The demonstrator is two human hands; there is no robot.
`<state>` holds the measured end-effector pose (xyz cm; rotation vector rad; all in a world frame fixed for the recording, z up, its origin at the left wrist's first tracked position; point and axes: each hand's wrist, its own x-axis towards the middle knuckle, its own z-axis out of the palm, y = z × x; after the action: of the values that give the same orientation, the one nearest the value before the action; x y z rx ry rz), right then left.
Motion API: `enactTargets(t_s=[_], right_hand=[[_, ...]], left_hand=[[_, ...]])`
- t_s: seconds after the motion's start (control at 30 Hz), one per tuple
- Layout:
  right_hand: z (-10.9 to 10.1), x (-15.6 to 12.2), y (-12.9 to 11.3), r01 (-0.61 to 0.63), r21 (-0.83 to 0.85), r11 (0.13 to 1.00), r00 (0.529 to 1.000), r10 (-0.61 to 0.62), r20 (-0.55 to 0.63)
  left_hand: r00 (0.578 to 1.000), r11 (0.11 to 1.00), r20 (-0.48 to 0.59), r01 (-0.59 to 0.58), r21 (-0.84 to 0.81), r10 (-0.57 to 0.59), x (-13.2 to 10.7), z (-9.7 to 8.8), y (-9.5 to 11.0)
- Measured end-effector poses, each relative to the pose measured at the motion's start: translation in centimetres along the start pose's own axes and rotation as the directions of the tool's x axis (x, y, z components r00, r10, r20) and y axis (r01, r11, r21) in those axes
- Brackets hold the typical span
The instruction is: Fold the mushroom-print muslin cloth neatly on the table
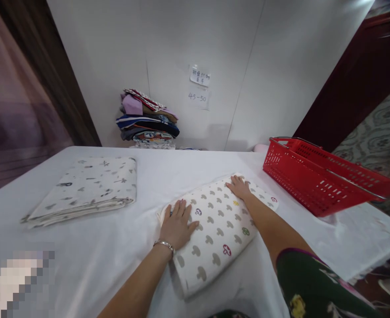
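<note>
A folded white cloth with a mushroom print [219, 229] lies on the white table [82, 260] in front of me. My left hand [177, 225] rests flat on its near-left corner, fingers stretched out, a bracelet at the wrist. My right hand [238, 186] lies flat on the cloth's far edge, fingers spread. Neither hand holds anything.
A second folded cloth with a grey print [89, 187] lies at the left. A red plastic basket [321, 179] stands at the right, partly over the table edge. A stack of folded clothes [147, 121] sits against the back wall under paper notes [199, 86].
</note>
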<state>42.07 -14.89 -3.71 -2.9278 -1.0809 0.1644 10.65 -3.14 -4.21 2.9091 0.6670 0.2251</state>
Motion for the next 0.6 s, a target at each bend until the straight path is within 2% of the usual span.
enactTargets(t_s=[0.13,0.27,0.43,0.53,0.6], right_hand=[[0.4,0.7,0.0,0.013,0.032,0.999,1.0,-0.013,-0.002],[-0.5,0.2,0.4,0.013,0.056,0.998,1.0,-0.014,0.012],[-0.7,-1.8,3.8,-0.027,0.025,0.999,0.999,0.028,-0.036],[0.0,-2.5,5.9,-0.114,0.031,0.993,0.993,0.113,0.019],[0.3,-2.5,6.5,-0.135,0.041,0.99,0.99,0.133,0.036]], left_hand=[[1.0,1.0,-0.002,-0.002,0.012,0.003,0.0,0.0,0.0],[1.0,1.0,0.022,0.0,0.013,-0.001,0.1,0.1,-0.2],[1.0,1.0,0.007,-0.005,0.004,0.005,0.1,0.3,-0.3],[1.0,1.0,0.021,-0.008,0.011,0.008,0.1,0.3,-0.2],[1.0,1.0,0.028,-0.006,0.013,0.006,0.1,0.3,-0.2]])
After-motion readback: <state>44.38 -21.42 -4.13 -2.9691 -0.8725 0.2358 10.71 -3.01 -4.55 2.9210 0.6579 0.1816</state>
